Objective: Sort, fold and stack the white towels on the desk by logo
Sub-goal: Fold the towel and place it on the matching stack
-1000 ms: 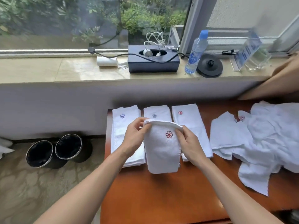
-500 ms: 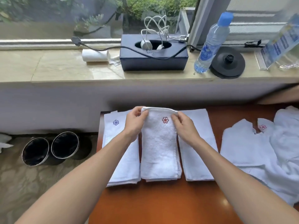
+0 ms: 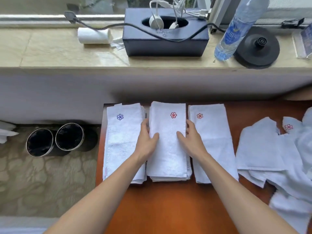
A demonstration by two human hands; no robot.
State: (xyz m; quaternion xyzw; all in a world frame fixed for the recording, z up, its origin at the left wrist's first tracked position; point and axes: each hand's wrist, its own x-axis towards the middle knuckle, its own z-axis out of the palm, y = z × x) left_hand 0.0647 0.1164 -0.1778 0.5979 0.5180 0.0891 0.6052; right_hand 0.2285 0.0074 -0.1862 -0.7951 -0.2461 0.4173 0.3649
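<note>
Three folded white towel stacks lie side by side at the far end of the orange desk (image 3: 168, 208). The left stack (image 3: 123, 149) shows a blue flower logo. The middle stack (image 3: 168, 157) is topped by a towel with a red flower logo, and the right stack (image 3: 212, 146) also shows a red logo. My left hand (image 3: 147, 141) and my right hand (image 3: 190, 139) rest flat on the middle stack's two long edges, thumbs on top, fingers straight. A loose pile of unfolded white towels (image 3: 278, 159) lies at the right, one red logo showing.
Beyond the desk runs a stone windowsill with a dark tissue box (image 3: 165, 41) holding chargers, a rolled towel (image 3: 93, 35), a water bottle (image 3: 236, 29) and a black kettle base (image 3: 258, 48). Two black bins (image 3: 54, 141) stand on the carpet at the left.
The red-logo towel went from held above the desk to lying on the middle stack, covering its blue logo. Both hands slid from its far edge to its sides.
</note>
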